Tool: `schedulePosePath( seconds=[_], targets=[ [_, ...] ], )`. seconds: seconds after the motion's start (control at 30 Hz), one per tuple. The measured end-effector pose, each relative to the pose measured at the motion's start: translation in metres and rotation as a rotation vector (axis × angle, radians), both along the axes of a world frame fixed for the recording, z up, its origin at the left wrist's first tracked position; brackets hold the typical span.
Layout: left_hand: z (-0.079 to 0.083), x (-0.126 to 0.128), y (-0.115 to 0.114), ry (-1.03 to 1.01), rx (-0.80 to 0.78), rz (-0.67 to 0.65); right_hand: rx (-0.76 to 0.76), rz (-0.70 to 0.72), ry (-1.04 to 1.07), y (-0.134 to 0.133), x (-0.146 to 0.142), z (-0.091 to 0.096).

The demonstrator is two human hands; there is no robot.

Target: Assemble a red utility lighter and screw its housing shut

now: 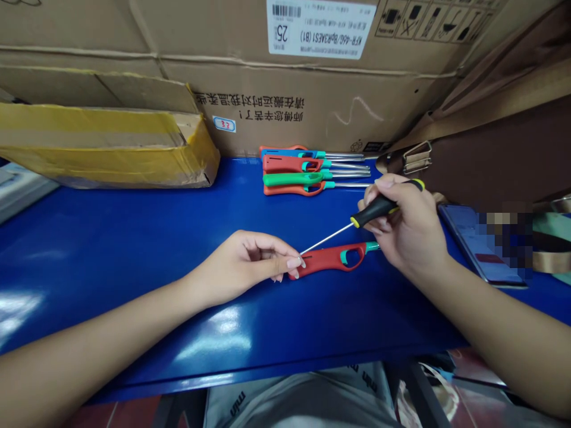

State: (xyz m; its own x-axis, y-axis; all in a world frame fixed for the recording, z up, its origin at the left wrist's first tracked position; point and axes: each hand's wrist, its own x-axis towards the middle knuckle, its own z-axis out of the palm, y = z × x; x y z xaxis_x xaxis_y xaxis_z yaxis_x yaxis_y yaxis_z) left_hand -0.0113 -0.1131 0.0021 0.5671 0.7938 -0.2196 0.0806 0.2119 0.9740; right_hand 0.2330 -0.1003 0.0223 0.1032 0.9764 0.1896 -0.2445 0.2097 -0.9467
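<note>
My right hand (413, 229) is wrapped round the black and yellow handle of a screwdriver (377, 209), its thin metal shaft slanting down to the left. The thumb and fingers of my left hand (250, 261) pinch together at the screwdriver's tip, and whether a small part is also held there is hidden. Directly under these fingertips, a red gas lighter (323, 261) with a teal trigger lies on the blue table (178, 238). My left fingers cover its rear end, while my right hand hides most of its metal nozzle.
Several red, green and blue lighters (294, 178) lie stacked behind my hands. A yellow-taped carton (134, 160) stands back left, against a large cardboard box (312, 89). To the right rest a phone (473, 238) and a brown bag (491, 154). The table's front edge (285, 371) runs before my lap.
</note>
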Motion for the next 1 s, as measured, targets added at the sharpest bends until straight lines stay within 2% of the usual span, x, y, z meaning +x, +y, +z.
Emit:
schedulePosePath(
  seconds=[0.57, 1.0],
  targets=[
    [0.0, 0.0004, 0.0003, -0.04, -0.059, -0.026, 0.024, -0.003, -0.016, 0.0004, 0.001, -0.002],
    [-0.0009, -0.0007, 0.0011, -0.036, -0.026, -0.045, 0.04, 0.0, -0.035, -0.0002, 0.0021, -0.0017]
  ],
)
